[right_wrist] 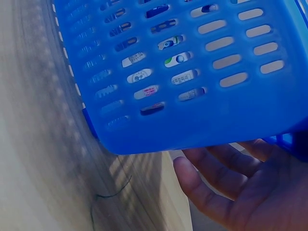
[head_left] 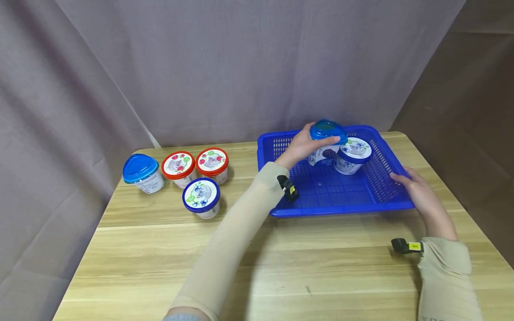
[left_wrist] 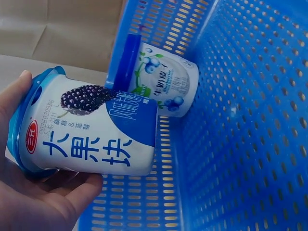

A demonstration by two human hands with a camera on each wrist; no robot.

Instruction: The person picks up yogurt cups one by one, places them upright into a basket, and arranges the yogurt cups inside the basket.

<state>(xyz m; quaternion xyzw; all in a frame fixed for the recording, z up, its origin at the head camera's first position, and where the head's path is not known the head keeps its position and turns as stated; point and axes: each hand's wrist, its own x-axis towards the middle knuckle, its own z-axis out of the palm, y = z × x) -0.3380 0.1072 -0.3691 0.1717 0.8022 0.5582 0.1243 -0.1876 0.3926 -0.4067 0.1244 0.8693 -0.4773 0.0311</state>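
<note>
My left hand grips a yogurt cup with a translucent blue lid and a mulberry picture, holding it around the lid. This cup is inside the blue plastic basket; whether it touches the basket floor I cannot tell. Close beside it in the basket stands a blueberry yogurt cup with a round white lid edged in dark blue. At the basket's right side, my right hand holds the rim, thumb over the edge. Its fingers show by the basket wall in the right wrist view.
On the wooden table, left of the basket, stand two red-rimmed cups, a blue-rimmed blueberry cup and another cup with a blue lid. A grey curtain hangs behind the table.
</note>
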